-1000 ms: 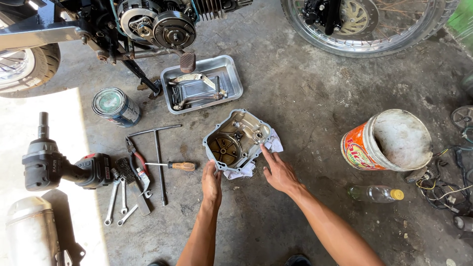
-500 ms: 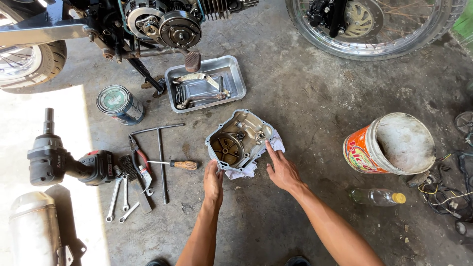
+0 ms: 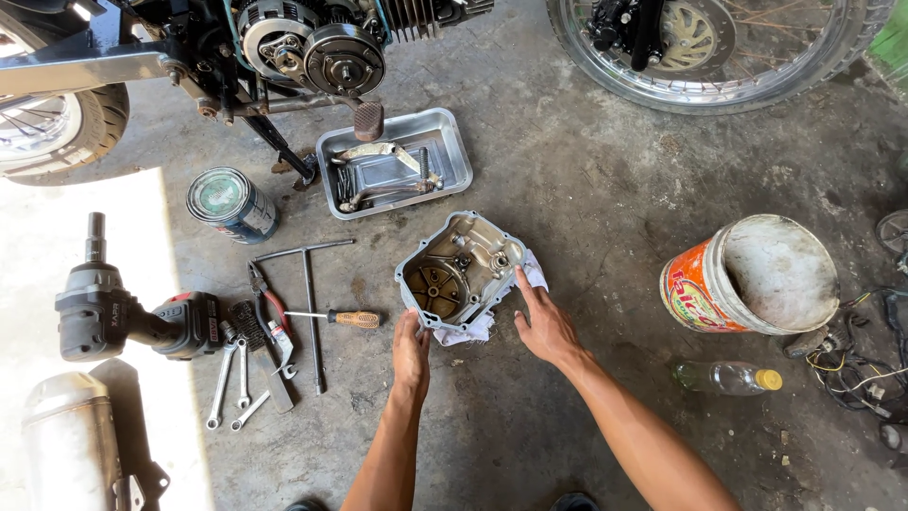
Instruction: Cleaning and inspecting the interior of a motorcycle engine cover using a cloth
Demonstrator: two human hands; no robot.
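A metal engine cover (image 3: 461, 270) lies open side up on a concrete floor, resting on a crumpled white rag (image 3: 530, 276) that shows along its near and right edges. The casting is roughly rectangular with rounded corners, its pale rim ringing a grimy, brownish interior with a round recess and small fittings. It sits tilted diagonally, just below a shallow metal tray and beside a screwdriver.
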